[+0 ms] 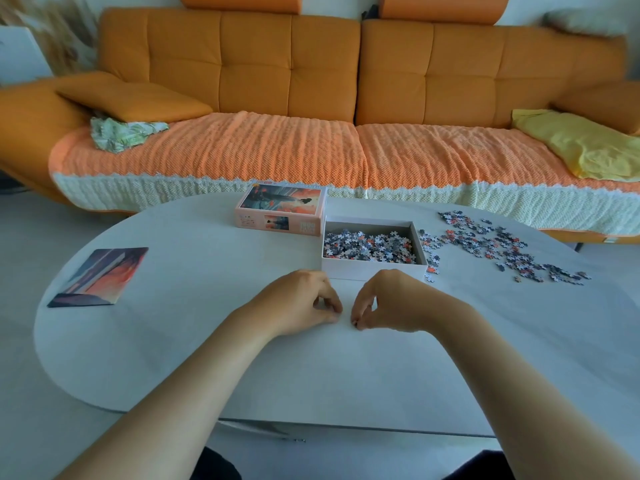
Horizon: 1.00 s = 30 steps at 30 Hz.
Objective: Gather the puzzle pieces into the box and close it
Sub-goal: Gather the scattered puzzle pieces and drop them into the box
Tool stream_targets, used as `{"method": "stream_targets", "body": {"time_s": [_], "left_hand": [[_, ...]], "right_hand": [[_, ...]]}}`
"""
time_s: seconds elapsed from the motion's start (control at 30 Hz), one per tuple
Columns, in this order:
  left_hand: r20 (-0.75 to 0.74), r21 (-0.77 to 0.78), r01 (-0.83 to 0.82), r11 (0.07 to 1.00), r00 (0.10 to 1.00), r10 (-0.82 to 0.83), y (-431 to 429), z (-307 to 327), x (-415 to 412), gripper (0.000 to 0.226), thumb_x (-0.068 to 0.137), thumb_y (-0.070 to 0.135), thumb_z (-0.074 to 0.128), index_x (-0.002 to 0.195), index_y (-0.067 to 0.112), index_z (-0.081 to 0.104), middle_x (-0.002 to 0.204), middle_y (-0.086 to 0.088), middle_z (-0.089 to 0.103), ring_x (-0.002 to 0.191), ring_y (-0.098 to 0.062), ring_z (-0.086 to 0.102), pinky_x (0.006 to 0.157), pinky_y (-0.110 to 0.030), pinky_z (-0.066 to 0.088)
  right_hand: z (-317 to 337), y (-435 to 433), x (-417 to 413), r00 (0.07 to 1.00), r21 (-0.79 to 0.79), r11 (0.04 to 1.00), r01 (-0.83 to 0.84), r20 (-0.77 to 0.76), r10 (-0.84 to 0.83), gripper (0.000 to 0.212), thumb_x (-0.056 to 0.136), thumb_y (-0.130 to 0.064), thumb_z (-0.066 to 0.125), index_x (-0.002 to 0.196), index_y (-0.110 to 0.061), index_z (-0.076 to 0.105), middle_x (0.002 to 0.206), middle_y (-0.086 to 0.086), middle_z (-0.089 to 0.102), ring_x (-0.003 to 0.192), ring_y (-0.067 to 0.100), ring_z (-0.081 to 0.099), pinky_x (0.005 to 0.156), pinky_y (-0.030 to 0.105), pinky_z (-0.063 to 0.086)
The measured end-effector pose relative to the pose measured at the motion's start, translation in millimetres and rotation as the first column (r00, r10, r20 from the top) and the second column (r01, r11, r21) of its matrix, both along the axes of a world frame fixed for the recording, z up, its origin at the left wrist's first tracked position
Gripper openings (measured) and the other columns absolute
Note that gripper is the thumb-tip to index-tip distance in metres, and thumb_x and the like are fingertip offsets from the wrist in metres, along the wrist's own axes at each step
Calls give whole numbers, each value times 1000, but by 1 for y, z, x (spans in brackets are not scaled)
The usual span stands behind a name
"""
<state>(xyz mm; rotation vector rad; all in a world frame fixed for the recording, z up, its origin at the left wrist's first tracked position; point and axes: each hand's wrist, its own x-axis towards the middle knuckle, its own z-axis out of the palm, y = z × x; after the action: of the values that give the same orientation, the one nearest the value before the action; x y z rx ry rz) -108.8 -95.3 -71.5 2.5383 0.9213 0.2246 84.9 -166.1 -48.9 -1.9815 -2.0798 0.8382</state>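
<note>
An open white box (372, 266) sits mid-table, holding a heap of small puzzle pieces (369, 245). Its pink lid (282, 211), printed with an orange picture, lies just behind and left of it. More loose puzzle pieces (491, 242) are scattered to the right of the box. Both hands rest on the table in front of the box, close together. My left hand (301, 301) is curled with fingertips down on the table. My right hand (384, 299) pinches something small and dark at its fingertips, apparently a puzzle piece.
A printed picture sheet (100, 275) lies flat at the table's left. The pale oval table (311, 375) stands before an orange sofa (311, 98) with a knitted cover, a yellow cloth (581, 143) and a patterned cloth (121, 133).
</note>
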Motion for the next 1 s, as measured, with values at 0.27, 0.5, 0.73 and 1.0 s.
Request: {"method": "stream_targets", "body": {"time_s": [0.27,0.5,0.73,1.0], "left_hand": [[68,-35,-76,996,995,78,-1,5,9,11,83,27,69,85,37,65,85,19,64,76,0,58,67,-23,46],[414,120,-251,961,892,181,26,14,28,12,86,24,67,87,34,60,82,16,62,72,-5,52,62,-26,46],[272,400,-235,886,953,130,44,-5,57,25,93,38,60,108,22,72,110,3,66,106,-24,52,89,-42,42],[-74,236,-135,962,985,156,34,-4,60,66,98,61,27,154,26,20,163,-5,10,150,-23,4,120,-40,7]], "right_hand": [[5,-1,3,999,90,995,53,-18,-51,14,76,-24,75,69,-35,71,76,-15,70,74,4,65,63,24,56],[12,17,21,878,531,703,474,-216,-428,7,78,-27,75,75,-33,73,68,-17,67,64,1,56,61,24,47],[-11,29,31,917,588,757,287,59,-394,30,93,-35,57,120,-28,67,126,-4,61,116,25,50,96,38,42],[-18,21,42,909,328,854,404,-38,-415,54,97,-46,46,142,-15,42,152,5,27,138,30,32,109,41,32]]}}
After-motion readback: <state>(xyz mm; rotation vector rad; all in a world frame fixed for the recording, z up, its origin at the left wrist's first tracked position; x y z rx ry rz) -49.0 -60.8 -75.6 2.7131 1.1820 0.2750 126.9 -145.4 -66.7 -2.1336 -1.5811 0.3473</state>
